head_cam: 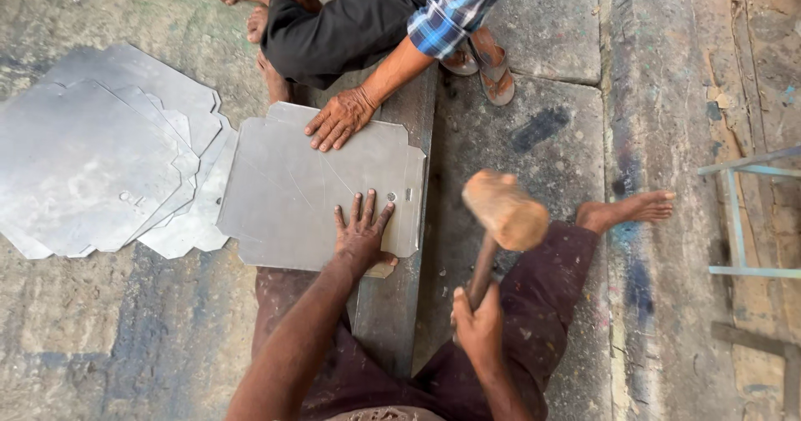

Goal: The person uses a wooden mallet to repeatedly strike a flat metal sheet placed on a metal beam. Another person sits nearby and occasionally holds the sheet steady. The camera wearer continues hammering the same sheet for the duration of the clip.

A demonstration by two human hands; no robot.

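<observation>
A flat grey metal sheet (pixel 292 191) with notched corners lies on the floor across a long steel bar (pixel 392 304). My left hand (pixel 361 233) presses flat on the sheet's near edge, fingers spread. My right hand (pixel 477 325) grips the handle of a wooden mallet (pixel 505 211), whose blurred head is raised right of the sheet. A co-worker's hand (pixel 338 121) rests flat on the sheet's far edge.
A stack of several similar cut metal sheets (pixel 100 154) lies to the left. The co-worker sits opposite in dark trousers and a blue checked shirt (pixel 455 4), sandals (pixel 494 75) nearby. My bare foot (pixel 626 211) stretches right. A light metal frame (pixel 738 221) stands at the right edge.
</observation>
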